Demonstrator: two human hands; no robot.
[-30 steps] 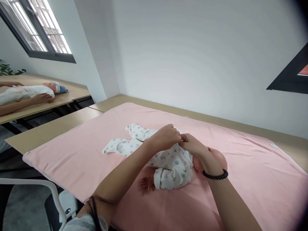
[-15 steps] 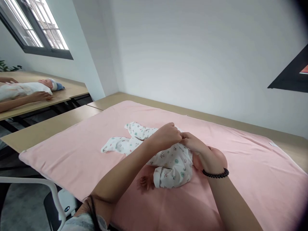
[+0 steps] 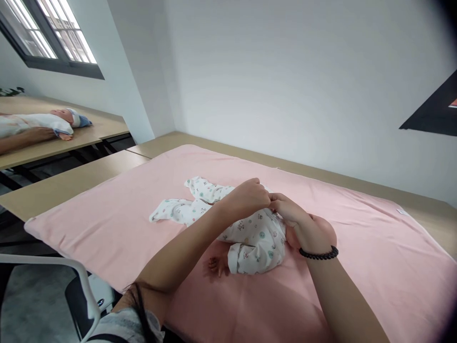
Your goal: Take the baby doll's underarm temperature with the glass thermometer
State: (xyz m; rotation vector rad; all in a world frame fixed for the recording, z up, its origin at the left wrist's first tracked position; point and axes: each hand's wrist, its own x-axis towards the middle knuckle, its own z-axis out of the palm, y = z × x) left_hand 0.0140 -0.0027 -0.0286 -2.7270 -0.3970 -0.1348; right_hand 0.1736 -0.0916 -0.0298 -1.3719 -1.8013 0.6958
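Note:
A baby doll in a white, small-patterned romper (image 3: 262,238) lies on its back on a pink blanket (image 3: 117,214). Its legs stretch to the left and its head (image 3: 325,229) is at the right, partly covered by my arm. Over the doll's chest, my left hand (image 3: 252,196) is closed with the knuckles up, pinching the romper's front. My right hand (image 3: 287,208), a black bead bracelet on its wrist, is closed on the same stretch of cloth. The fingers of both hands meet, and the exact spot they grip is hidden behind them. One doll hand (image 3: 218,265) shows below the cuff.
A wooden table (image 3: 89,172) carries the blanket, with a wall behind. At the left, another person's arm (image 3: 30,137) reaches along a second doll (image 3: 39,123) on another table. A white chair frame (image 3: 80,271) stands at the lower left.
My hands stay nearly in place on the romper, with only tiny finger shifts. My view has tilted slightly. At the other table, the person's near hand has moved back from beside the doll's arm.

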